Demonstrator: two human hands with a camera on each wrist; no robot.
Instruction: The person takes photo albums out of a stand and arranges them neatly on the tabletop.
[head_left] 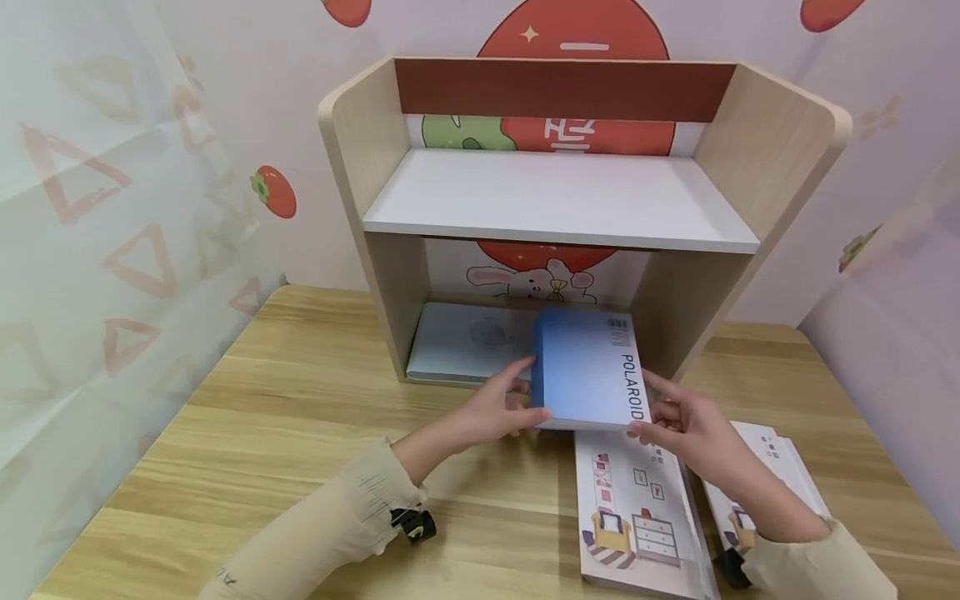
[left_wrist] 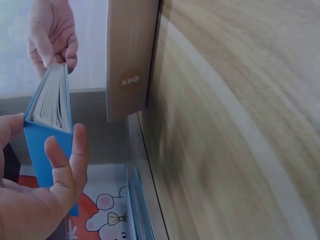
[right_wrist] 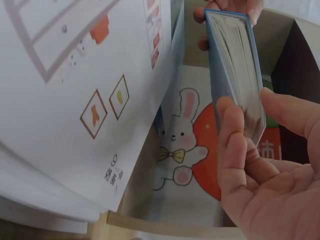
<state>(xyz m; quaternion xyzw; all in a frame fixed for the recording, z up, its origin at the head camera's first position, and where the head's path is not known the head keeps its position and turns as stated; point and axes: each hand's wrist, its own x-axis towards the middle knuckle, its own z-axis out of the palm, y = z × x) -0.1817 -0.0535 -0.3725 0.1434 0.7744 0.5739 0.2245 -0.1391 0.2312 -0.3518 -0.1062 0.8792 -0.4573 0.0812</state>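
A blue-and-white photo album [head_left: 588, 367] marked POLAROID is held between my two hands at the opening of the shelf's lower compartment. My left hand [head_left: 495, 406] grips its left spine side, thumb on the near corner. On the right, my right hand [head_left: 690, 425] pinches the near right corner. The left wrist view shows the album's page edges [left_wrist: 52, 100] between the covers, slightly fanned. A pale blue flat book [head_left: 472, 337] lies inside the lower compartment, partly covered by the album from this viewpoint.
The wooden shelf unit [head_left: 558, 200] stands at the back of the table [head_left: 315, 400], with a white upper board. To the right lie a white illustrated box-like book [head_left: 633, 525] and another white one [head_left: 765, 458], partly behind my right forearm.
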